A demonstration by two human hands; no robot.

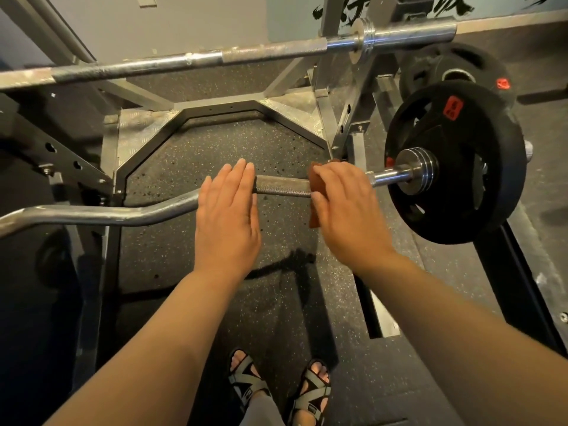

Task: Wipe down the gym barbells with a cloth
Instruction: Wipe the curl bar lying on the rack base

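A curved chrome steel curl bar (pixel 282 186) with a knurled grip section lies across the middle of the view, held up off the black speckled rubber floor (pixel 230 142). The left hand (pixel 227 216) is spread flat and open, fingers straight and together, palm down over the bar just left of the knurled section; whether the palm touches the metal cannot be told. The right hand (pixel 344 204) lies over a small rust-brown cloth (pixel 313 221), its fingers nearly straight and draped across the cloth, pressing it onto the bar at the right end of the knurling. The cloth hangs over the bar, one edge showing beyond the fingertips and a longer flap below the thumb. Just right of that hand the bar runs through a ribbed chrome collar (pixel 418 169) into a round black weight plate with a red label (pixel 455 118). A second black plate (pixel 455 66) stands behind it. Higher up, a long straight silver barbell (pixel 246 55) rests across a grey steel rack frame (pixel 215 107), well apart from both hands. At the bottom edge, the person's feet are in grey and black strapped sandals (pixel 246 382).
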